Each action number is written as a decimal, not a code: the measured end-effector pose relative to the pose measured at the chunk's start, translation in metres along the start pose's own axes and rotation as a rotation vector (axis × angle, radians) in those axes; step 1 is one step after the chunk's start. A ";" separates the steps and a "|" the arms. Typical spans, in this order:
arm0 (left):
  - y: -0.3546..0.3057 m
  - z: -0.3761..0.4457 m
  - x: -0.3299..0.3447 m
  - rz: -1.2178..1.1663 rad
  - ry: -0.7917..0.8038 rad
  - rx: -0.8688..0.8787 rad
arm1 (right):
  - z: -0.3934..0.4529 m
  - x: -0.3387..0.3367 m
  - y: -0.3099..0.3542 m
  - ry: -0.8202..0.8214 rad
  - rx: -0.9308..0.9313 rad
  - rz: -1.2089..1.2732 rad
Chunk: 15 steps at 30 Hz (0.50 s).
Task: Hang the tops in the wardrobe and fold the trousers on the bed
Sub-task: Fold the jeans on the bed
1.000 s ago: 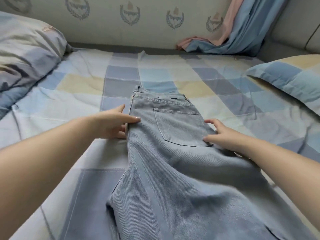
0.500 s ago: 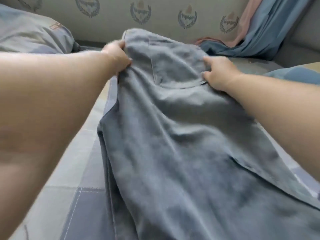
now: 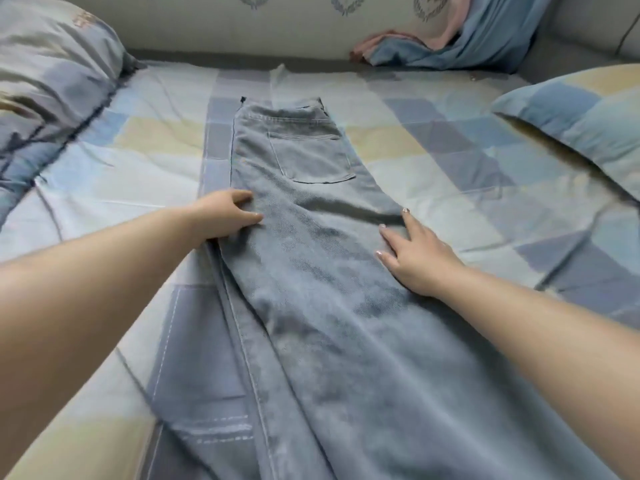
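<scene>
A pair of light blue jeans [image 3: 304, 258] lies flat along the bed, folded lengthwise with one leg over the other. The waistband is at the far end and a back pocket faces up. My left hand [image 3: 228, 216] rests on the jeans' left edge below the pocket, with fingers loosely curved on the cloth. On the right side of the leg my right hand [image 3: 412, 251] presses flat, fingers spread and straight. The lower legs run out of view at the bottom.
The bed [image 3: 433, 161] has a checked blue, yellow and grey sheet. A pillow [image 3: 45, 81] lies at far left, another pillow [image 3: 581, 116] at right. Blue and pink cloth [image 3: 450, 46] is heaped against the padded wall at the back.
Both hands gripped the jeans near the waist and lifted them off the bed. Now the jeans lie flat again, farther up the bed, and both hands rest lower on the legs.
</scene>
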<state>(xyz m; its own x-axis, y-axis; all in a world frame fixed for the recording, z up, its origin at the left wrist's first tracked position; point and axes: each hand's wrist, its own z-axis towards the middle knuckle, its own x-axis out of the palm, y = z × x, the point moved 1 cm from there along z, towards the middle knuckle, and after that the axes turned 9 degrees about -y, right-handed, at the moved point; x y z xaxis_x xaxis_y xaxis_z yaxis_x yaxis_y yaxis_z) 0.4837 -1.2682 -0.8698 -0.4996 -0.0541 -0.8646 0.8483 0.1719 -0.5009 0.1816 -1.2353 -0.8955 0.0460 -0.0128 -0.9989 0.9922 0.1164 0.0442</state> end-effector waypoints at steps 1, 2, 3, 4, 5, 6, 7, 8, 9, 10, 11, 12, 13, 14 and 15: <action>0.003 -0.017 -0.002 0.085 0.011 0.024 | -0.020 0.000 -0.004 0.011 -0.010 -0.011; 0.008 -0.039 -0.001 0.128 0.008 0.047 | -0.047 -0.002 -0.009 0.031 -0.026 -0.043; 0.011 -0.059 0.001 0.145 0.011 0.066 | -0.067 -0.004 -0.013 0.041 -0.037 -0.064; 0.012 -0.087 0.005 0.136 0.019 0.087 | -0.096 -0.009 -0.021 0.051 -0.026 -0.080; 0.013 -0.114 0.009 0.113 0.021 0.087 | -0.115 -0.012 -0.026 0.053 -0.014 -0.083; 0.014 -0.140 0.013 0.080 0.010 0.086 | -0.134 -0.015 -0.034 0.058 0.007 -0.075; 0.008 -0.173 0.016 0.052 0.016 0.099 | -0.159 -0.022 -0.042 0.084 0.030 -0.051; 0.005 -0.212 0.020 0.039 0.018 0.118 | -0.189 -0.026 -0.048 0.119 0.055 -0.028; 0.000 -0.241 0.024 0.009 -0.009 0.150 | -0.207 -0.027 -0.055 0.129 0.082 -0.003; -0.004 -0.274 0.027 -0.010 -0.043 0.187 | -0.228 -0.028 -0.064 0.135 0.119 0.018; -0.012 -0.304 0.027 -0.020 -0.067 0.228 | -0.249 -0.032 -0.071 0.128 0.169 0.059; -0.019 -0.339 0.028 -0.025 -0.062 0.259 | -0.273 -0.036 -0.079 0.111 0.218 0.084; -0.026 -0.363 0.029 -0.030 -0.025 0.281 | -0.290 -0.038 -0.086 0.089 0.261 0.112; -0.033 -0.391 0.030 -0.048 0.049 0.266 | -0.312 -0.042 -0.094 0.070 0.296 0.119; -0.038 -0.402 0.034 -0.078 0.133 0.210 | -0.321 -0.043 -0.101 0.058 0.323 0.120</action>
<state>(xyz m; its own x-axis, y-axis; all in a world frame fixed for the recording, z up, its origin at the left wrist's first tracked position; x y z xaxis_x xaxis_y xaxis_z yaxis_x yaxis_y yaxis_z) 0.3636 -0.8812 -0.8645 -0.5716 0.0727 -0.8173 0.8174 -0.0368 -0.5749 0.0419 -0.9273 -0.8633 0.1671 0.0392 -0.9852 0.9660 -0.2066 0.1556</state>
